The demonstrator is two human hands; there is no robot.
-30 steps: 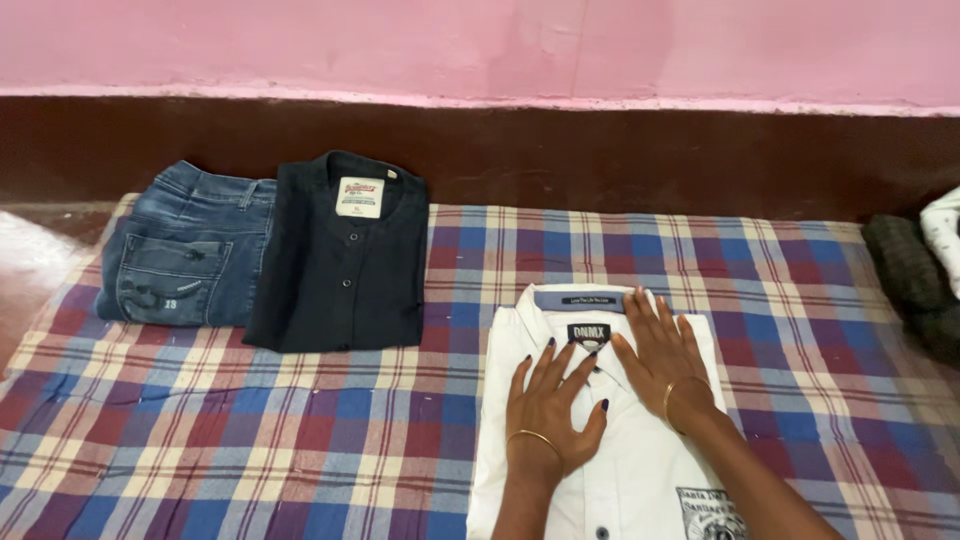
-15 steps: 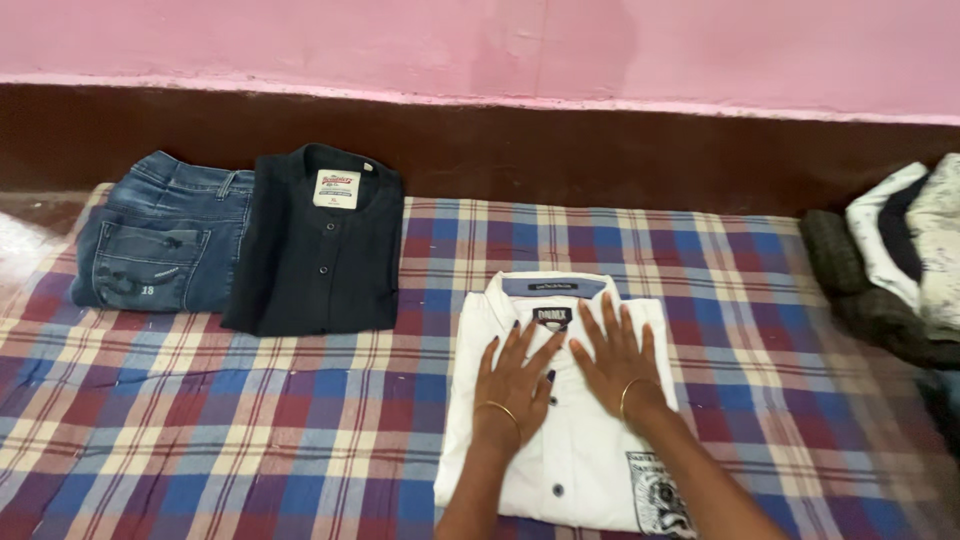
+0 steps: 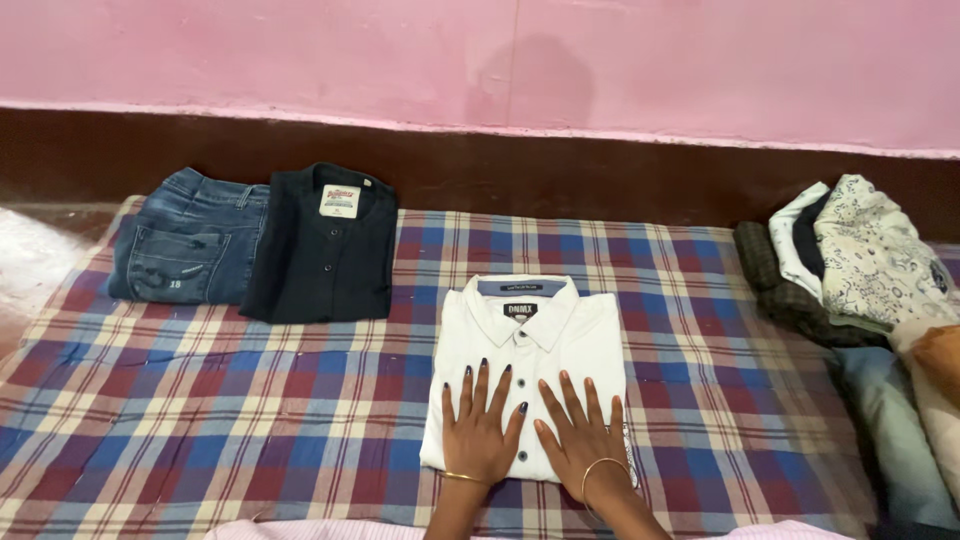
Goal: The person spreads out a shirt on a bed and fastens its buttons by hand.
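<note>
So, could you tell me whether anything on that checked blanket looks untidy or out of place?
Only the loose heap of unfolded clothes at the right edge looks untidy. The folded white shirt under both hands, the folded black shirt and the blue jeans lie neat and square.

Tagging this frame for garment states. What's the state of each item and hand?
white shirt: folded, collar up, flat on the plaid sheet.
left hand: open, palm flat on the white shirt.
right hand: open, palm flat on the white shirt.
dark shirt: folded, untouched.
jeans: folded, beside the dark shirt.
clothes pile: unfolded, heaped at right.
</note>
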